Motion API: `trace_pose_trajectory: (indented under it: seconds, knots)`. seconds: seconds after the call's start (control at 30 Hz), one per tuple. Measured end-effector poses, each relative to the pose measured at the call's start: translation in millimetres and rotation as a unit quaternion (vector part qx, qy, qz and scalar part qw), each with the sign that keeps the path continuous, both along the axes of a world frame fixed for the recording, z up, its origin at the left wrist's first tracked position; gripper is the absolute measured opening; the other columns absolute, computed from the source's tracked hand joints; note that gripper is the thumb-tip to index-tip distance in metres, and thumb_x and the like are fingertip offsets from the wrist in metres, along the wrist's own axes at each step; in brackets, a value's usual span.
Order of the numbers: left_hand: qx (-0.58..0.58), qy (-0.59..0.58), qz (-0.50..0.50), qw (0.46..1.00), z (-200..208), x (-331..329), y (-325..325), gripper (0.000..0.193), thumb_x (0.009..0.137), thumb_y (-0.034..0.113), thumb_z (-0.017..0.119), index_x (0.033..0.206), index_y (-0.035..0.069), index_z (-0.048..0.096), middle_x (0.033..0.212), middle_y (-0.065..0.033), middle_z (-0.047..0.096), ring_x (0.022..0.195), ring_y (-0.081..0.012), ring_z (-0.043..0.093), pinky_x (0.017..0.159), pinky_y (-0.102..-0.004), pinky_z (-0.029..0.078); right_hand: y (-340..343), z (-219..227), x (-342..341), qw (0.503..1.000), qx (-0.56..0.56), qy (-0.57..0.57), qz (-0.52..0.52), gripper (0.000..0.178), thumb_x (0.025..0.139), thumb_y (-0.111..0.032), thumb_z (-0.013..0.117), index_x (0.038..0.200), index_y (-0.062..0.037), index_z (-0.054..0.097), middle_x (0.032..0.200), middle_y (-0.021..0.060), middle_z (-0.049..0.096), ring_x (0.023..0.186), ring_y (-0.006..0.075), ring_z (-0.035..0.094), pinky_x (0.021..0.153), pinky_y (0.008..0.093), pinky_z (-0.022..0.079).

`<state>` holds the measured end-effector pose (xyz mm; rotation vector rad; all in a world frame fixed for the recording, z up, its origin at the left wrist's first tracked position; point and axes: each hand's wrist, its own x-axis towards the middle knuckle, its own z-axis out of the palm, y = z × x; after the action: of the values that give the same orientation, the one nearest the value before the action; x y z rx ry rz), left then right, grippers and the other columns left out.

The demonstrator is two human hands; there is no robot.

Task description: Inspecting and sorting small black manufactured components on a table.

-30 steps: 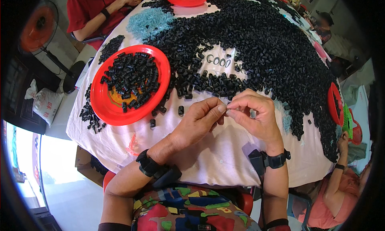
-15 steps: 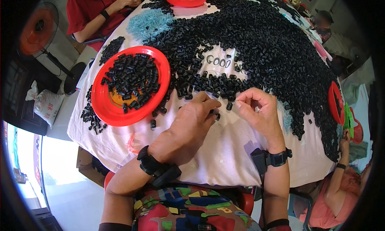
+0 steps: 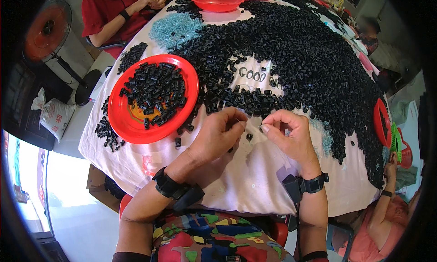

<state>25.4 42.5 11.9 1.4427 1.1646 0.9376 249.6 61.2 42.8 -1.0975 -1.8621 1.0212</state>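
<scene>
Black part (image 3: 249,137) sits between the two hands against the pale cloth (image 3: 246,184), apart from both. Right hand (image 3: 291,132): thumb and forefinger tips pressed together; anything between is too small to identify. Left hand (image 3: 218,132): fingers curled toward the thumb; whether they pinch anything cannot be told. Red plate (image 3: 136,135), left of the left hand, carries more black parts. Beyond the hands, a black pile (image 3: 309,57) covers much of the counter, with a bluish heap (image 3: 175,30) at its far left.
</scene>
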Motion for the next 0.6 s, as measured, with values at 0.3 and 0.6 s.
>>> trace_pose_trajectory:
  seconds: [0.3, 0.6]
  knots:
    - [-0.267, -0.385, -0.027, 0.883, 7, -12, -7, 0.022, 0.106, 0.015, 0.059, 0.121, 0.000, 0.066, 0.095, -0.0057, 0.071, 0.083, -0.0108, 0.069, 0.071, -0.0220, 0.055, -8, -7, -18, 0.996, 0.071, 0.030, 0.038, 0.010, 0.088, -0.004, 0.076, 0.098, -0.0032, 0.076, 0.084, 0.0002, 0.069, 0.066, 0.0041, 0.054, 0.057, 0.0206, 0.040]
    - [-0.282, -0.449, -0.054, 0.846, 4, -6, -14, 0.019, 0.104, 0.012, 0.061, 0.116, -0.002, 0.067, 0.103, -0.0095, 0.073, 0.090, -0.0141, 0.070, 0.075, -0.0239, 0.056, -8, -8, -17, 0.992, 0.129, -0.002, 0.011, 0.013, 0.089, -0.004, 0.075, 0.102, -0.0023, 0.077, 0.092, 0.0046, 0.073, 0.072, 0.0081, 0.060, 0.057, 0.0222, 0.044]
